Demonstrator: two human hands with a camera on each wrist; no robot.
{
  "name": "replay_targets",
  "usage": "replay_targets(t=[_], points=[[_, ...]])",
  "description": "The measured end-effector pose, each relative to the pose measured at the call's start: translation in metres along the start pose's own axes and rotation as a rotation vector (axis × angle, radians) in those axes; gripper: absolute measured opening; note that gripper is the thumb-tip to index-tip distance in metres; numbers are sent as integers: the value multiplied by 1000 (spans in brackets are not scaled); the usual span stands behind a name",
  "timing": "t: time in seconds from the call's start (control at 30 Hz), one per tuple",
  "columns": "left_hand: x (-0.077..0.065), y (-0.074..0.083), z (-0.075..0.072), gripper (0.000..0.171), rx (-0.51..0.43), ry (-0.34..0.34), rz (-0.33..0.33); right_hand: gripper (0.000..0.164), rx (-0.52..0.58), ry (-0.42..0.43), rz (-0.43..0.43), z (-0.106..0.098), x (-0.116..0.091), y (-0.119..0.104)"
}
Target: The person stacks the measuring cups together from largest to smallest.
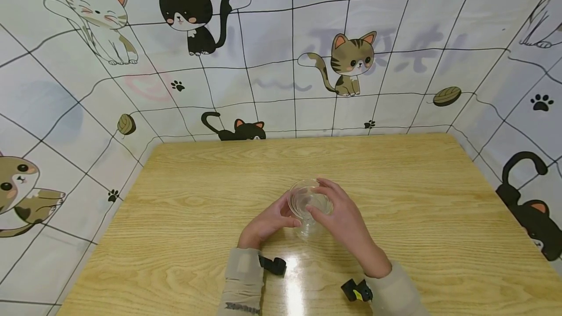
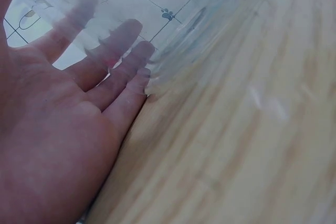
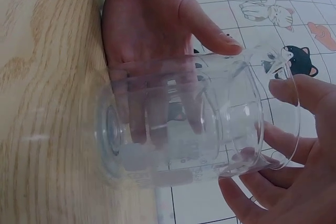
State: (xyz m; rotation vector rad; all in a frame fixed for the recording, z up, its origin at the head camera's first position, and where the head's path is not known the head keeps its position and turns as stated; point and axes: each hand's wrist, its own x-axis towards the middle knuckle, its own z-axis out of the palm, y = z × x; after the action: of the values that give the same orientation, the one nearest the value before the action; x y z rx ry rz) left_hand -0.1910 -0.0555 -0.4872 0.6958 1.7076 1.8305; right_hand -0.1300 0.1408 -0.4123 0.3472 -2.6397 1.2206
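Note:
Clear glass beakers [image 1: 309, 230], one nested inside another, stand upright on the table in the middle of the head view. My left hand [image 1: 272, 221] curls round the outer beaker from the left, its thumb toward me. In the right wrist view, that hand's fingers show through the glass of the outer beaker [image 3: 157, 179], which has blurred printed marks. From the right, my right hand [image 1: 347, 216] grips the inner beaker near its rim [image 3: 298, 124], which stands above the outer one's rim. The left wrist view shows the left palm [image 2: 47, 124] and fingers against the glass.
The wooden table [image 1: 197, 184] extends to both sides and behind the beakers. A white backdrop [image 1: 272, 38] with grid lines and cartoon cats rises at its back and sides. Black wrist straps with small devices [image 1: 275, 266] sit on both sleeves.

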Motion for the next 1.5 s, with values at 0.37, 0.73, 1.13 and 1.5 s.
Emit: replay_targets(t=[0.37, 0.73, 1.13, 1.5], points=[[1, -1, 0, 78, 0, -7, 26, 39, -4, 19, -11, 0, 0, 2], [3, 2, 0, 75, -4, -18, 58, 38, -2, -5, 0, -2, 1, 0], [-3, 26, 8, 77, 9, -66, 87, 50, 0, -30, -20, -4, -1, 1], [-5, 24, 5, 73, 25, -35, 55, 62, 69, -79, 12, -3, -2, 5]])
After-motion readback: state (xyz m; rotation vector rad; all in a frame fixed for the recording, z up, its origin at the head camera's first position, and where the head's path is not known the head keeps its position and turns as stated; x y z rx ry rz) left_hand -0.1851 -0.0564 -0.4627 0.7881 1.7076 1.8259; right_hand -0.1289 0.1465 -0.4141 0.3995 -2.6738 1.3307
